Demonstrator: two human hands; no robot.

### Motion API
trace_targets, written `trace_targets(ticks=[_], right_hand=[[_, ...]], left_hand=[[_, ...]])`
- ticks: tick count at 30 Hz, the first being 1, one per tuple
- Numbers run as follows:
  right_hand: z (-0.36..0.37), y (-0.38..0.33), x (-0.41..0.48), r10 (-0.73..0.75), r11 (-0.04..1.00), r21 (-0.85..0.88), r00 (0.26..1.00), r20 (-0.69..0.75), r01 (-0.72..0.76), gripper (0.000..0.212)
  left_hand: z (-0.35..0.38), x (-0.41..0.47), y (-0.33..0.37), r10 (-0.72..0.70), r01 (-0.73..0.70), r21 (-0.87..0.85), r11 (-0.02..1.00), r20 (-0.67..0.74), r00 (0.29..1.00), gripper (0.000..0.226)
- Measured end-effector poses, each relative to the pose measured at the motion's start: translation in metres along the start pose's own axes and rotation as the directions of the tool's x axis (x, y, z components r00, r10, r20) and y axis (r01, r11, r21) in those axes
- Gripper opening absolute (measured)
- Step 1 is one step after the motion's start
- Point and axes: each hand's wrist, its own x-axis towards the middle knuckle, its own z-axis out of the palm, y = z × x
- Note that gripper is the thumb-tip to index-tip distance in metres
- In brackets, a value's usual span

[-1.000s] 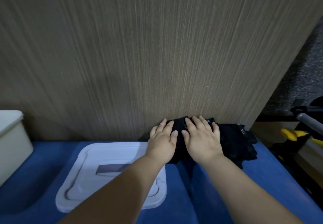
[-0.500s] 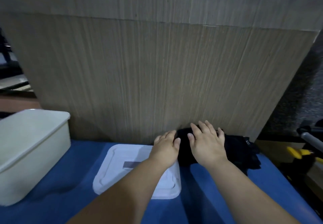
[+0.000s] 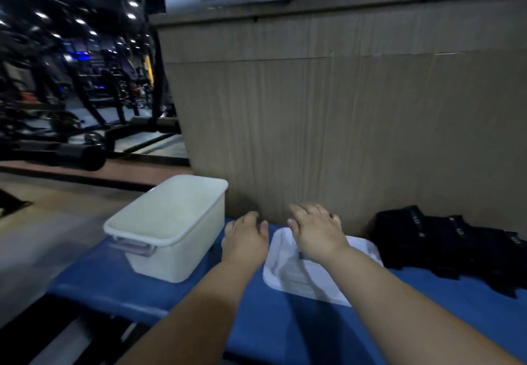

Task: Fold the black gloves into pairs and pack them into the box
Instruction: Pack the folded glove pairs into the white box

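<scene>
Now both grips are released and hold nothing. The left hand (image 3: 244,240) hangs palm down with loosely curled fingers over the blue bench (image 3: 285,333), between the box (image 3: 176,259) and the white lid (image 3: 288,270). The right hand (image 3: 316,235), fingers relaxed and spread, is above the lid's far end; whether it touches the lid I cannot tell. The cream box stands toward the bench's left end, near its far edge. The black gloves (image 3: 445,248) lie piled at the bench's far right, well apart from both hands, against the wooden panel (image 3: 342,136).
</scene>
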Motion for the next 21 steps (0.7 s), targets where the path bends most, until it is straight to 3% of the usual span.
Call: trace_targets(ticks=[3, 7, 12, 16, 21], right_hand=[[0.012, -0.048, 0.011, -0.114, 0.992, 0.053, 0.992, 0.047, 0.111, 0.047], [0.026, -0.102, 0.023, -0.232, 0.971, 0.083, 0.968, 0.098, 0.224, 0.046], [0.039, -0.146, 0.038, -0.297, 0.954, 0.084, 0.938, 0.178, 0.286, 0.047], [0.050, -0.166, 0.048, -0.320, 0.947, 0.049, 0.908, 0.270, 0.319, 0.050], [0.064, -0.173, 0.055, -0.338, 0.940, 0.060, 0.899, 0.277, 0.335, 0.045]], left_hand=[[-0.029, -0.004, -0.035, -0.082, 0.082, -0.008, 0.997, -0.063, 0.995, 0.042], [-0.058, -0.014, -0.069, -0.088, 0.080, -0.052, 0.995, -0.191, 0.978, 0.038], [-0.086, -0.020, -0.099, -0.185, 0.172, -0.067, 0.983, -0.333, 0.925, 0.036], [-0.096, -0.018, -0.120, -0.352, 0.309, -0.180, 0.934, -0.310, 0.883, 0.041], [-0.098, -0.015, -0.132, -0.436, 0.341, -0.326, 0.882, -0.286, 0.853, 0.051]])
